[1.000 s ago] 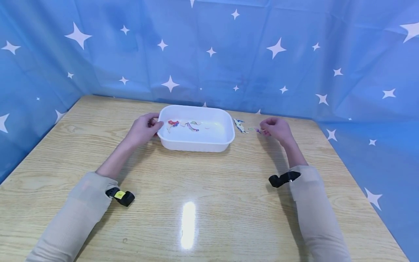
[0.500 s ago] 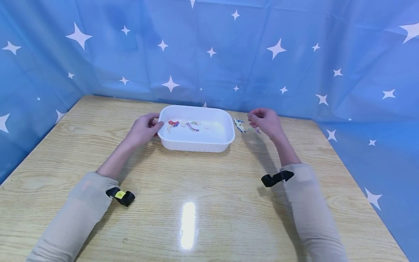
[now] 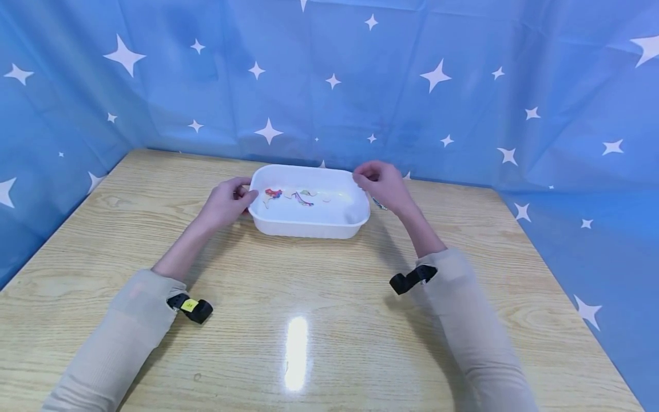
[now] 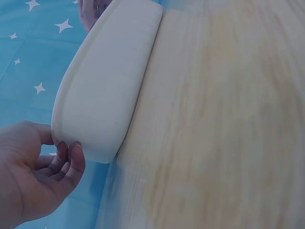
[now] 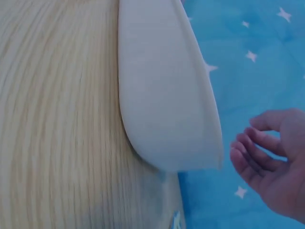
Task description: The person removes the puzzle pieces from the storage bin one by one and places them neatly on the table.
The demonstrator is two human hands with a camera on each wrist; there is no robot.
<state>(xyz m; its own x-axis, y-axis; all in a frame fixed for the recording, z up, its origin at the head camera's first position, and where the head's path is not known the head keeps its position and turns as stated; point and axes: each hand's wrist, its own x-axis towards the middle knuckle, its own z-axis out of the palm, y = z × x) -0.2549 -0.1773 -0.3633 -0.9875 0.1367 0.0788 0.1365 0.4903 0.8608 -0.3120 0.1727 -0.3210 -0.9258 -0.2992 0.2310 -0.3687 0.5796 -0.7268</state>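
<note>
A white plastic tub stands near the table's back edge. Small colourful flat or stringy pieces lie in it: a red and blue one, a purplish one and a greenish one. Their kind is too small to tell. My left hand grips the tub's left end, thumb at the rim and fingers against the outer wall. Above the tub's right rim hovers my right hand, its fingers bent and fingertips close together. In the right wrist view that hand is apart from the tub; nothing shows between its fingers.
A blue-green piece lies on the wooden table right of the tub, partly hidden by my right hand. Behind the table hangs a blue cloth with white stars. Each wrist wears a black camera.
My right hand has moved left from the small pieces on the table to above the tub's right rim. A pink piece it was touching has gone from view. My left hand stays put.
</note>
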